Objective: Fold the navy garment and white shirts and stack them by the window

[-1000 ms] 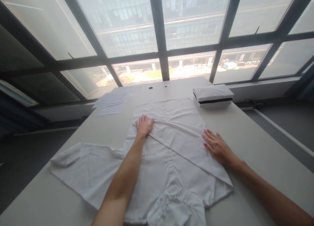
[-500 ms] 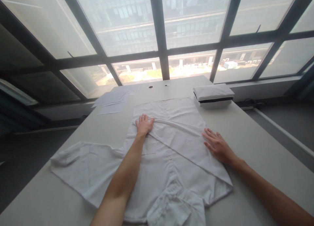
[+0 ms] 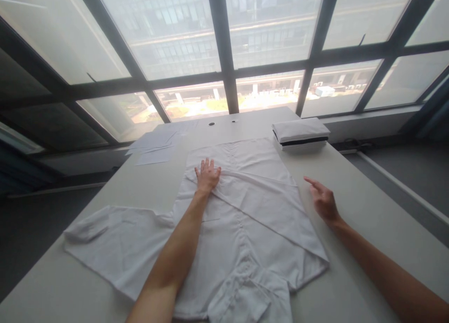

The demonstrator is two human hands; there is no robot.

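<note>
A white button-up shirt (image 3: pixel 270 206) lies front up on the table, its collar toward me and its hem toward the window. One sleeve (image 3: pixel 115 239) stretches out to the left, while the other is folded slantwise across the body. My left hand (image 3: pixel 208 177) presses flat on the shirt at the end of that folded sleeve, fingers spread. Off the shirt's right edge, my right hand (image 3: pixel 323 201) hovers over the table with the index finger stretched out and the other fingers partly curled. Nothing shows in it.
The white table (image 3: pixel 147 187) reaches to a large framed window. Loose papers (image 3: pixel 154 145) lie at its far left. A stack of folded white and black cloth (image 3: pixel 300 132) sits at the far right. Two round cable holes are near the back edge.
My right hand has lifted off the shirt's right edge and moved slightly right, its fingers partly curling. The left hand keeps its place on the shirt. The view has shifted slightly.
</note>
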